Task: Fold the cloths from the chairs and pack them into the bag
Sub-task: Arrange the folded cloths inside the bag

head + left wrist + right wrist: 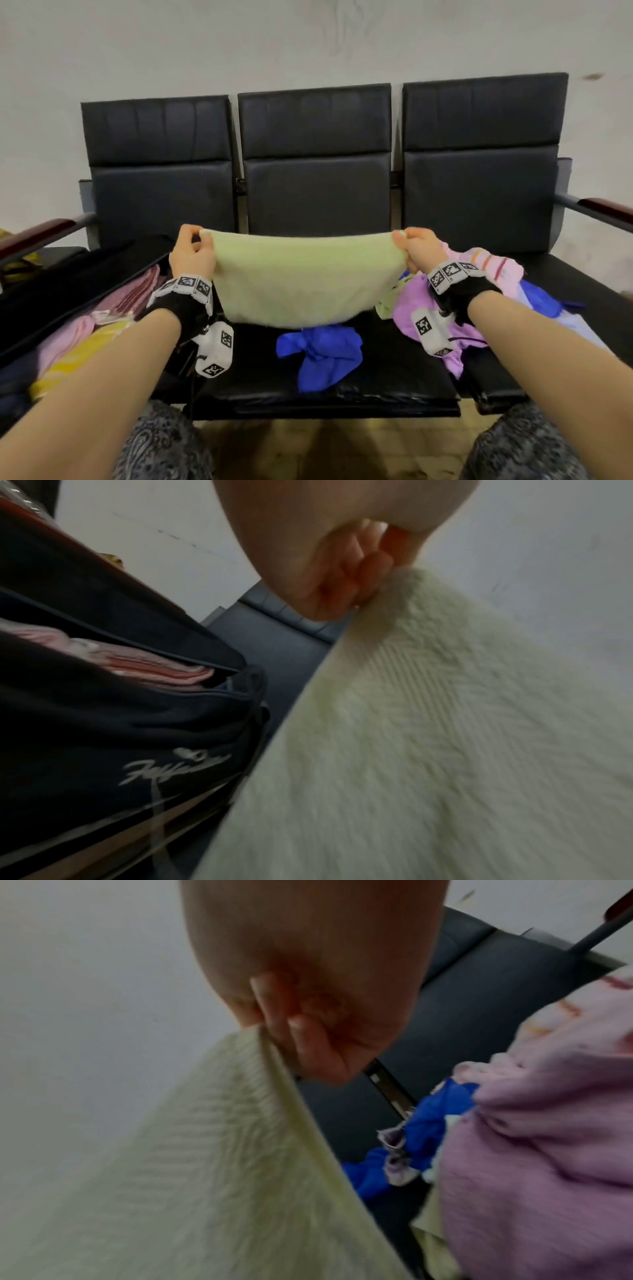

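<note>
Writing: a pale script logo is being shown on the dark bag [113, 723] at lower left of the left wrist view, too blurred to be read.
Markers: black-and-white square codes are being worn on both wrist bands.
Green cloth [305, 277]: it is being held stretched at centre frame, above the middle seat [394, 383].
Left hand [191, 253]: 1 top corner is being pinched.
Right hand [419, 248]: the other top corner is being pinched.
Bag contents: folded pink cloths [130, 294] are being partly hidden by the rim.
Blue cloth [322, 356]: its upper part is being covered by the green cloth.
Pile [479, 284]: purple and pink cloths at right are being partly hidden by the wrist.
</note>
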`<state>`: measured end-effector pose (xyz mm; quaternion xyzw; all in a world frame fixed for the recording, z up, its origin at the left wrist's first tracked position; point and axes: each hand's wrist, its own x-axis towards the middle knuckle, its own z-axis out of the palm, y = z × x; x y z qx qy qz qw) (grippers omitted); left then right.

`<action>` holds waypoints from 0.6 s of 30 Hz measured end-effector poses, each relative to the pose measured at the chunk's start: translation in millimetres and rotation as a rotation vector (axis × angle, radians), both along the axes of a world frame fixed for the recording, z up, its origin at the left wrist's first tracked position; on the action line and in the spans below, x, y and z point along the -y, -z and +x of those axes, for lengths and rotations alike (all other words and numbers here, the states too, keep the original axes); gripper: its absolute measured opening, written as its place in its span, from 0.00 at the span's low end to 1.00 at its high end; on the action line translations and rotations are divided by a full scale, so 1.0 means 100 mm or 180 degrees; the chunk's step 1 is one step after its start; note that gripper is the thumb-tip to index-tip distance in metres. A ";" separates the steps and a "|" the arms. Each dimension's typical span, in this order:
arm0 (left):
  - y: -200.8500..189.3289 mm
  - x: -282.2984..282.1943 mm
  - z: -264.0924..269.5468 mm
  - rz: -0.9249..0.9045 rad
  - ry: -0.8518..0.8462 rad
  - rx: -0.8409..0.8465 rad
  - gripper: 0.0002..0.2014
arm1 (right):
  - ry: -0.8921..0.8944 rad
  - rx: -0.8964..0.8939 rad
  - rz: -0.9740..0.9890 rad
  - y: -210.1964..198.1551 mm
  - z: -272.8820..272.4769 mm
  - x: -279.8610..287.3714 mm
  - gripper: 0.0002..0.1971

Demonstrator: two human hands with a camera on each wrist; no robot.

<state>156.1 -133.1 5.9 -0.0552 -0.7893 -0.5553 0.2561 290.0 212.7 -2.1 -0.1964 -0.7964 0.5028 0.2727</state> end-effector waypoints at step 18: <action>1.14 0.34 -0.32 -0.2172 0.2185 0.3356 0.06 | -0.0813 0.2403 0.0022 1.23 0.05 -0.01 0.15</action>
